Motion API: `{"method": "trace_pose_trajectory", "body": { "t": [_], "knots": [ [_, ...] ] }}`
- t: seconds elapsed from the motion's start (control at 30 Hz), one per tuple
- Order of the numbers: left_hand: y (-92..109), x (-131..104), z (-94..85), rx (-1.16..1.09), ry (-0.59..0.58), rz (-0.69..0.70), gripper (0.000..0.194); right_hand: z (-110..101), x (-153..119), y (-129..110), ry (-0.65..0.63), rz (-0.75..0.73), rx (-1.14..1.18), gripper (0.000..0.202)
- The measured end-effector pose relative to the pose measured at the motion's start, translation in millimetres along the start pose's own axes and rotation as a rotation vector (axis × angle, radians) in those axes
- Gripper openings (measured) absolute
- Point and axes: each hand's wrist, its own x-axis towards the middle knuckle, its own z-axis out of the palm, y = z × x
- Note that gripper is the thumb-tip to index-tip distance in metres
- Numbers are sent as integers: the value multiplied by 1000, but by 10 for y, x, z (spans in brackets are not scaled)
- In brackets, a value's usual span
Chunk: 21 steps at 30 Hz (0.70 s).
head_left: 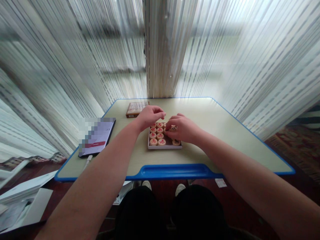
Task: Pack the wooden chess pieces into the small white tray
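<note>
A shallow box (165, 147) sits on the table, holding rows of round wooden Chinese chess pieces. Those on the left, such as a chess piece (161, 142) in the front row, bear red characters; some on the right have dark ones. My right hand (183, 128) reaches over the box's right half, its thumb and fingers closed around a chess piece (166, 130) in the middle. That hand hides part of the box. Above the box's far left edge hovers my left hand (150, 116), fingers loosely stretched to the right, nothing visible in them.
Behind my left hand lies a flat brown box (136, 108) with a printed lid. A tablet (98, 136) with a white cable rests at the table's left. The pale table (225, 143) has a blue rim and a blue front tray (175, 171). Curtains (162, 50) hang behind it.
</note>
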Motion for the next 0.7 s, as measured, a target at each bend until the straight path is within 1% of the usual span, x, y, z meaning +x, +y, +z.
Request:
{"method": "trace_pose_trajectory", "body": {
  "t": [0.1,0.17,0.3,0.37,0.5,0.63,0.7],
  "knots": [
    [-5,0,5,3,-42,-19,29,5,-7,-4,2,8,-27,16],
    [-12,6,8,11,-54,-6,29,9,-7,-7,3,14,-47,20],
    [-2,2,9,18,-51,-17,28,14,1,-18,2,36,-84,40],
    [11,-8,8,9,-46,-32,27,15,5,-26,-13,47,-97,45],
    [18,-14,6,3,-19,-58,24,13,14,-38,-60,76,-105,41],
    [2,4,2,12,46,-9,23,5,18,-40,-62,90,-89,37],
    [-3,10,-1,17,57,3,23,2,18,-41,-61,94,-78,35]
  ]
}}
